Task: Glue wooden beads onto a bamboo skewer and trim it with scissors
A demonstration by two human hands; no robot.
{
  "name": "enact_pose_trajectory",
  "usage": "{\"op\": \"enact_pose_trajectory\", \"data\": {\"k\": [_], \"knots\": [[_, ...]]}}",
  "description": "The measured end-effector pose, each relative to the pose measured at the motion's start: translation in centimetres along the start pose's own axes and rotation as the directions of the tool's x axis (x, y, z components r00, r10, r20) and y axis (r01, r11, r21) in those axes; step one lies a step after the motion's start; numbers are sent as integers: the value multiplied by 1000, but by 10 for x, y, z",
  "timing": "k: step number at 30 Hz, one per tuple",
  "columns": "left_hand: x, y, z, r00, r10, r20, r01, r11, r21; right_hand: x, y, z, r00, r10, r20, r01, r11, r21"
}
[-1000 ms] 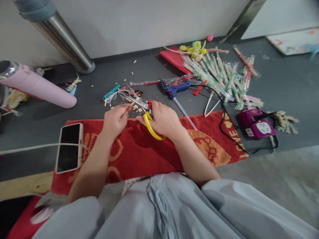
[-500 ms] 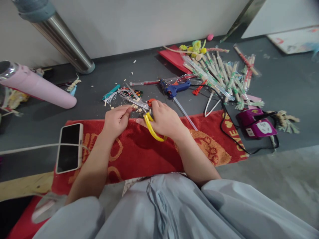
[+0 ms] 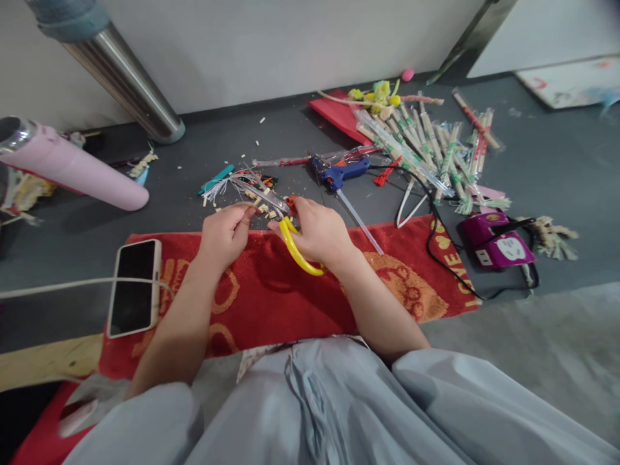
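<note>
My right hand (image 3: 322, 234) clamps yellow-handled steel scissors (image 3: 283, 223), blades toward 10 o'clock; my left hand (image 3: 225, 232) pinches a small pale stick piece (image 3: 252, 208) at the blades.

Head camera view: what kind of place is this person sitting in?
Probably a home or small workshop floor used for handicrafts. A blue hot-glue gun lies on the dark grey floor, a heap of wrapped wooden sticks lies beside it, and the right hand holds yellow-handled scissors.

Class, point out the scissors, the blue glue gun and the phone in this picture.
scissors (image 3: 296, 248), head view, on the yellow handle loop.
blue glue gun (image 3: 345, 171), head view, on the blue body.
phone (image 3: 134, 287), head view, on the dark screen.
</note>
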State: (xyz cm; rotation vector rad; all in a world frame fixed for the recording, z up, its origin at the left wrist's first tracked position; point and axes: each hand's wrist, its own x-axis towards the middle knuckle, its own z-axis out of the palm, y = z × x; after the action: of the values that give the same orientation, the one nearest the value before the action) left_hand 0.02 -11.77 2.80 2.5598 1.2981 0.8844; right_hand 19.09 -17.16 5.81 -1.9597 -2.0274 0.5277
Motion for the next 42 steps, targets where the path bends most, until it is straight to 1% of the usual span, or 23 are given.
{"op": "enact_pose_trajectory", "data": {"k": [5, 8, 11, 15, 21, 27, 31, 36, 42], "knots": [[-1, 2, 1, 998, 35, -54, -33, 998, 45, -2, -5, -2, 999, 49, 15, -48, 998, -42], [-3, 2, 4, 997, 30, -69, -23, 995, 93, -1, -6, -1, 998, 60, 34, -58, 997, -51], [-4, -1, 8, 997, 16, -76, -5, 990, 139, -1, -6, 2, 998, 57, 35, -55, 997, -56], [-4, -6, 8, 996, 36, -78, -26, 991, 135, -1, -4, 7, 1000, 10, -9, -11, 999, -31], [0, -2, 0, 1000, 17, 14, -18, 998, 66, -2, 1, 8, 997, -67, -46, 66, 998, -16], [3, 4, -3, 998, 40, 40, -39, 999, -22, -1, 3, 7, 995, -92, -36, 90, 995, -45], [4, 5, -4, 997, 26, 68, -25, 1000, -7, -1, 3, 6, 996, -89, -24, 88, 995, -41], [3, 5, -4, 997, 25, 71, -25, 1000, 4, -1, 3, 6, 996, -93, -18, 93, 996, -19], [3, 6, -6, 994, -17, 112, 13, 999, 38, 0, 2, 6, 998, -56, 2, 56, 998, -24]]}}
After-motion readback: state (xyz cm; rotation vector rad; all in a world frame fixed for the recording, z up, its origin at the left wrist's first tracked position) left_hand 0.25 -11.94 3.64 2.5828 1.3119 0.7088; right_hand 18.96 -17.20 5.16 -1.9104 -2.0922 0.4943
